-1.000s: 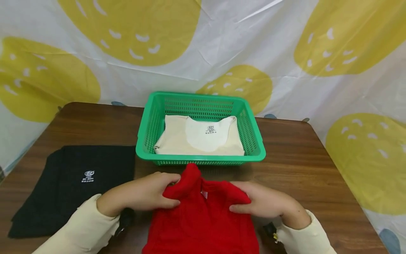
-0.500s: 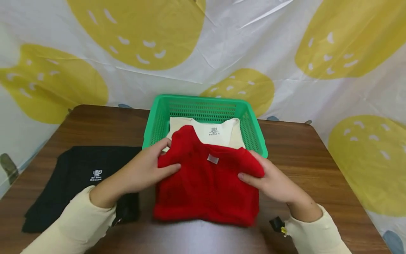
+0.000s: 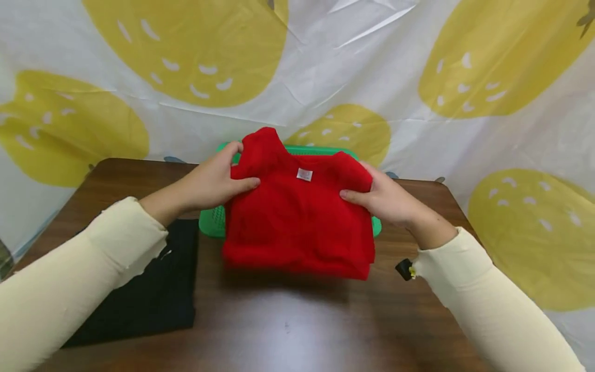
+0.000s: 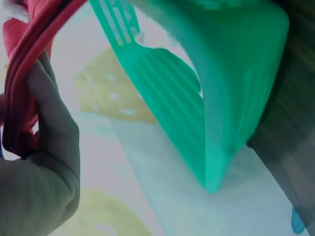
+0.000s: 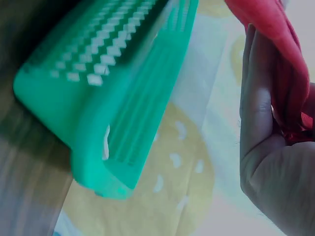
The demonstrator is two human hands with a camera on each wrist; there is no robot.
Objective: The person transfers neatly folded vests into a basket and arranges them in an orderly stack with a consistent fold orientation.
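Note:
A folded red shirt point(image 3: 297, 217) with a small white neck label hangs in front of and over the green plastic basket point(image 3: 213, 222). My left hand point(image 3: 211, 178) pinches its left shoulder, thumb in front and fingers behind. At the opposite shoulder my right hand point(image 3: 386, 195) grips it the same way. Both wrist views show the red cloth between thumb and fingers, beside and apart from the basket rim point(image 4: 216, 147). Most of the basket and its contents are hidden by the shirt in the head view; a bit of white cloth point(image 5: 106, 142) shows inside in the right wrist view.
On the left of the brown wooden table point(image 3: 279, 330) lies a folded black garment point(image 3: 153, 294), partly under my left sleeve. A white curtain point(image 3: 325, 51) with yellow fruit prints hangs behind the table. A small black object point(image 3: 405, 269) sits at my right cuff.
Both hands have lifted the red shirt off the table and carried it forward, up over the basket. It now covers the cream shirt that showed inside.

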